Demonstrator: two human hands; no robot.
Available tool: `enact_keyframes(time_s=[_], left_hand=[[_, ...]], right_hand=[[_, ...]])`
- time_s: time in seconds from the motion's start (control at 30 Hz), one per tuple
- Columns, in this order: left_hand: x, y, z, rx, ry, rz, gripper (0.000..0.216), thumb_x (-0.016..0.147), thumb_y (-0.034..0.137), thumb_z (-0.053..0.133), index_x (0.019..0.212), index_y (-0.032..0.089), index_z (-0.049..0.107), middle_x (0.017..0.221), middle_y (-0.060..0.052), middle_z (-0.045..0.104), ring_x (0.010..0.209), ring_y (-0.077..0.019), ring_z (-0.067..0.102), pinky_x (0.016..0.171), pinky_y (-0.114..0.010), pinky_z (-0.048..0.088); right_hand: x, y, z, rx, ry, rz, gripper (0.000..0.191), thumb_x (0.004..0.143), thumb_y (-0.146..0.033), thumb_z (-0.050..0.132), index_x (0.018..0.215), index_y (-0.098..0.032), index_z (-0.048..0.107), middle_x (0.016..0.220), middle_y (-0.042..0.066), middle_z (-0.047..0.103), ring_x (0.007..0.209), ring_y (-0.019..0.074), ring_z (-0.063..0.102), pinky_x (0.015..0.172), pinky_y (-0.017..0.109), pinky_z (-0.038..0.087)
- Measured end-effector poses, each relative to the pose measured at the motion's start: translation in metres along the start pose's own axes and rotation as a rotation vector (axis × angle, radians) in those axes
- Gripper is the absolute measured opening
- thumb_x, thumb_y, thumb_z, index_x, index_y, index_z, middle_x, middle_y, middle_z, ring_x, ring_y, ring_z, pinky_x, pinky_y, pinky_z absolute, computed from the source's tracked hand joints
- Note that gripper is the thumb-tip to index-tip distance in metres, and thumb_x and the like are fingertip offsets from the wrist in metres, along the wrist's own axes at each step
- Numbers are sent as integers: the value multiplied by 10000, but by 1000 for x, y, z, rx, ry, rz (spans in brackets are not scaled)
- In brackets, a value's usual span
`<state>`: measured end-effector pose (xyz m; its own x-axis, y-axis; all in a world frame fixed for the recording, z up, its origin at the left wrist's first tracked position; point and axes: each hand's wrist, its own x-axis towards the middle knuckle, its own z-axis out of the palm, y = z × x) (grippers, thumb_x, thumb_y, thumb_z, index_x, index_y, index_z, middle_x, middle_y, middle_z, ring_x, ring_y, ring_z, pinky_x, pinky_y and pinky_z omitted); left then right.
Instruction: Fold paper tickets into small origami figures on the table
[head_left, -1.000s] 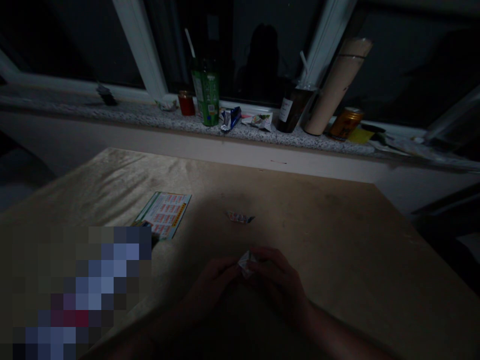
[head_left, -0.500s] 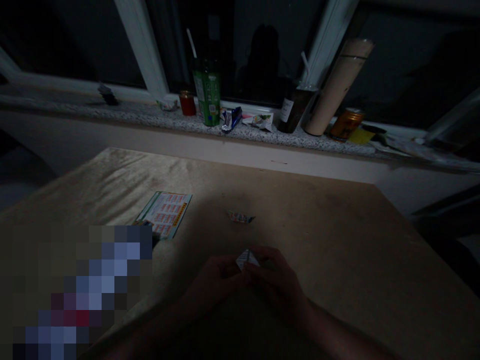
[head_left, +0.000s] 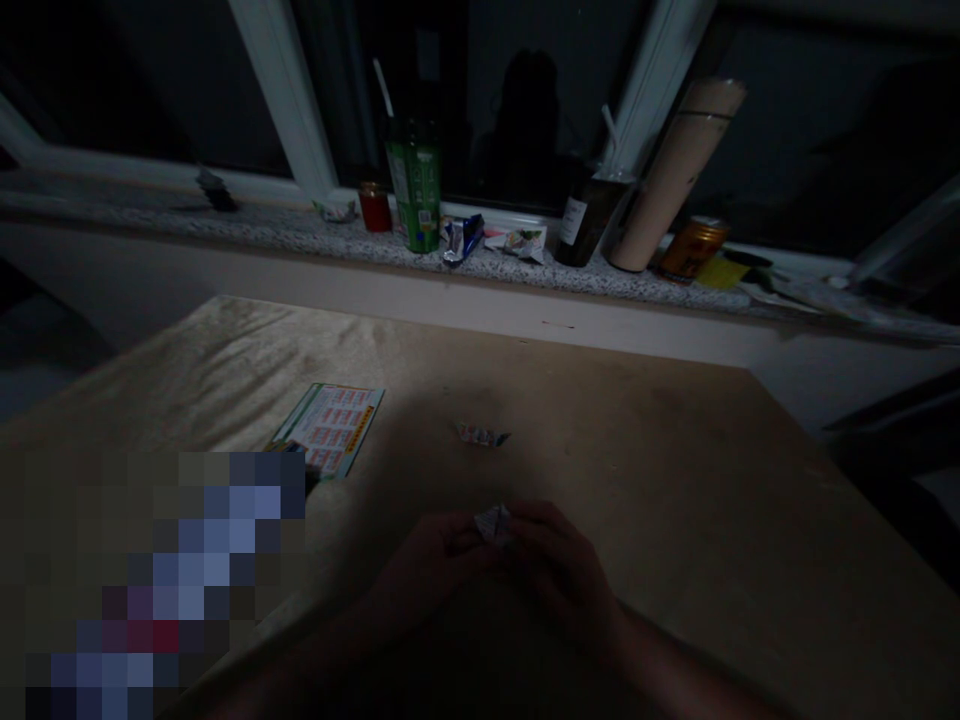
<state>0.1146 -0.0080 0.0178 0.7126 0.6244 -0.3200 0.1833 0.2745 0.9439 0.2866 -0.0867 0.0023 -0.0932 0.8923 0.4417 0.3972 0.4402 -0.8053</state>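
Observation:
A small folded piece of printed paper (head_left: pixel 493 523) is pinched between my two hands, low over the table. My left hand (head_left: pixel 431 560) grips its left side, fingers closed. On its right side, my right hand (head_left: pixel 559 555) has its fingers bent round the paper. Dim light hides the exact finger positions. Just beyond the hands, a small folded paper boat (head_left: pixel 482 435) with coloured print lies on the table (head_left: pixel 637 450). Farther left rests a flat printed sheet (head_left: pixel 341 425) with rows of red figures.
On the granite windowsill (head_left: pixel 292 231) stand a green cup with a straw (head_left: pixel 420 190), a red jar (head_left: pixel 374 207), crumpled wrappers (head_left: pixel 463 240), a dark cup (head_left: pixel 589 220), a leaning tube-shaped bottle (head_left: pixel 675 180) and an orange can (head_left: pixel 694 250). A pixelated patch covers the lower left.
The folded paper has changed shape between my fingers, from a flat diamond to a more crumpled-looking form. My right hand's fingers have shifted slightly. The things around have stayed put.

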Motion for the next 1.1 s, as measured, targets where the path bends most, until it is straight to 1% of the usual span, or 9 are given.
enact_keyframes(time_s=[0.07,0.13,0.2,0.3,0.43,0.57,0.83,0.93,1.1], left_hand=[[0,2,1,53,-4,-26,197,767,321,640,872,162,687,835,-3,723,809,-207,649,722,-265,456],[-1,3,1,104,-22,-46,192,760,313,635,857,155,688,799,6,717,787,-204,646,693,-252,453],[-2,1,1,138,-61,-41,197,763,317,634,859,155,691,793,13,713,780,-200,643,669,-237,446],[-3,-3,1,201,-127,-28,195,786,340,624,838,170,705,784,19,705,763,-192,636,640,-219,432],[-4,-7,2,230,-180,3,211,813,349,596,819,174,712,761,23,688,729,-179,620,642,-215,422],[-3,-6,2,269,-200,23,201,815,316,578,814,167,715,711,30,664,664,-154,593,611,-203,403],[-2,-4,1,368,-169,91,200,820,279,555,777,163,712,687,29,656,638,-139,582,582,-194,392],[-3,-5,2,389,-160,88,200,819,283,561,770,158,709,694,22,670,645,-144,594,594,-199,403],[-2,-9,2,362,-176,53,205,794,318,596,840,149,703,729,10,682,654,-146,595,590,-199,414]], right_hand=[[-1,1,1,40,61,102,218,898,-217,475,1110,-255,500,965,51,596,853,176,590,710,289,504],[-2,3,3,41,70,209,95,893,-298,495,953,-225,491,782,11,567,668,148,552,570,244,473],[0,4,4,-42,13,246,179,900,-377,474,830,-213,489,691,-7,528,591,137,499,511,235,427],[3,5,6,-193,-71,209,332,928,-451,381,753,-202,513,682,14,552,613,152,506,535,257,423],[8,4,6,-180,-121,147,456,967,-445,258,672,-202,506,617,5,548,556,134,500,525,248,404],[10,4,6,-148,-147,143,479,978,-419,255,627,-204,499,563,-19,525,512,117,485,526,241,377],[11,7,7,-62,-172,237,487,964,-454,284,609,-203,503,553,-23,518,509,119,479,484,228,349],[10,7,6,-36,-192,253,506,960,-481,275,605,-199,502,550,-25,509,507,113,469,483,224,340],[9,11,5,-55,-227,286,557,946,-545,244,601,-181,484,556,-20,499,520,105,444,499,222,326]])
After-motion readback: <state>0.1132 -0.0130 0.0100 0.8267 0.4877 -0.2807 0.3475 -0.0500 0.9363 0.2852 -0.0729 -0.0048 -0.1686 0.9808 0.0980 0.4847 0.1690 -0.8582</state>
